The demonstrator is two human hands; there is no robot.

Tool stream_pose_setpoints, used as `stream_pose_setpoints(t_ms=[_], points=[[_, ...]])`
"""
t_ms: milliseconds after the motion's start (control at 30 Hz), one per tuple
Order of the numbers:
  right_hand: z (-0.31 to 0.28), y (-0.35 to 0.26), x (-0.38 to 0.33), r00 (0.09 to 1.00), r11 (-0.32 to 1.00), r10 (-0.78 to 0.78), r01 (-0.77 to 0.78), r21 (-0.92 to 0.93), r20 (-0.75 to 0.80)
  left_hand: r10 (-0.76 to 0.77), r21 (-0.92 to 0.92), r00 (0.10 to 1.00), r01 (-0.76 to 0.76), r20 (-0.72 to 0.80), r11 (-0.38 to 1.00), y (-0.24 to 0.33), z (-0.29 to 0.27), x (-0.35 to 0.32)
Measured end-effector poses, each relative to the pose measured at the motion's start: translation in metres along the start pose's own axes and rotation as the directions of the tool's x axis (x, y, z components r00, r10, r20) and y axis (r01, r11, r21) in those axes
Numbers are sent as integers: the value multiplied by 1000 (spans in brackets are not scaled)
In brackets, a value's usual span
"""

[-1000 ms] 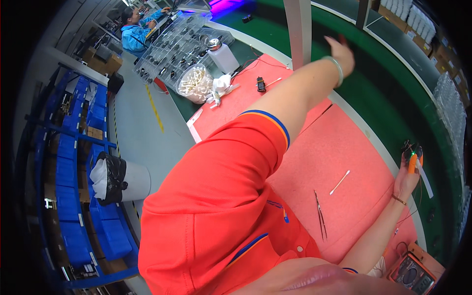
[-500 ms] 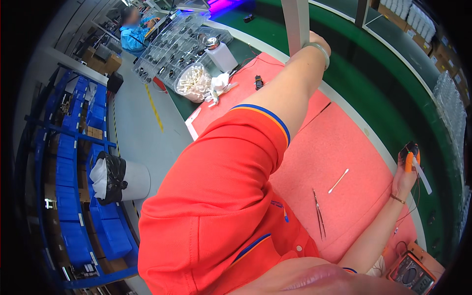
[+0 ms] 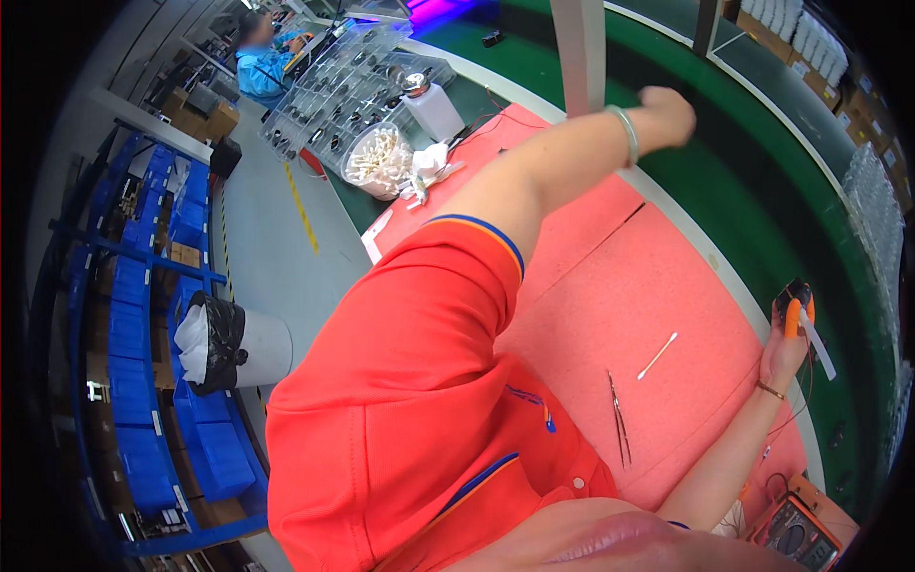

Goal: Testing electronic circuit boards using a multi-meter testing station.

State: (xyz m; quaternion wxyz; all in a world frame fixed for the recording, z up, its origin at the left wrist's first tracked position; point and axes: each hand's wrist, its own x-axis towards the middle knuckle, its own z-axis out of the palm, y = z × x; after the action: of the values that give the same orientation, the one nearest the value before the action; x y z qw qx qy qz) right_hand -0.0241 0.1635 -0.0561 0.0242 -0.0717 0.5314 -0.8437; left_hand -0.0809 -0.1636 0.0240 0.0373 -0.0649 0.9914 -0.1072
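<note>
My left arm reaches far out over the pink mat (image 3: 581, 315). Beyond the mat, my left hand (image 3: 670, 116) hangs over the green belt, to the right of a pale metal post (image 3: 579, 57). Its fingers are turned away and blurred. At the far right, my right hand (image 3: 783, 353) is closed around a small black part (image 3: 793, 292). Orange covers its fingertips, and a translucent white strip (image 3: 817, 345) sticks out beside them. Tweezers (image 3: 619, 419) and a cotton swab (image 3: 658, 356) lie on the mat between my arms.
A tub of cotton swabs (image 3: 378, 162), a white pump bottle (image 3: 434, 110) and clear compartment boxes (image 3: 334, 81) stand at the far left. An orange multimeter (image 3: 794, 534) sits near right. A person in blue (image 3: 262, 71) works beyond. Left are a bin (image 3: 257, 348) and blue shelf bins (image 3: 133, 391).
My left hand has come out from behind the post, moving right and slightly nearer. My left arm now almost hides the small black part on the far mat. My right hand is nearly still.
</note>
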Motion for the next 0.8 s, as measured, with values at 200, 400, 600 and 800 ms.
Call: stream_pose_setpoints(t_ms=[200,400,600,800], points=[[0,0,-2,999,1000,-24,24,-16,-22,224,-660,962,-268,-153,702,96,3,-43],[-3,-1,0,999,1000,3,-4,-25,-40,175,-951,953,-274,-248,141,137,25,-68],[-5,0,1,999,1000,2,-1,17,-38,263,-990,961,-56,-88,-128,128,29,-58],[-4,-1,0,998,998,24,-26,-55,-52,306,-902,950,76,-64,-424,135,34,-56]])
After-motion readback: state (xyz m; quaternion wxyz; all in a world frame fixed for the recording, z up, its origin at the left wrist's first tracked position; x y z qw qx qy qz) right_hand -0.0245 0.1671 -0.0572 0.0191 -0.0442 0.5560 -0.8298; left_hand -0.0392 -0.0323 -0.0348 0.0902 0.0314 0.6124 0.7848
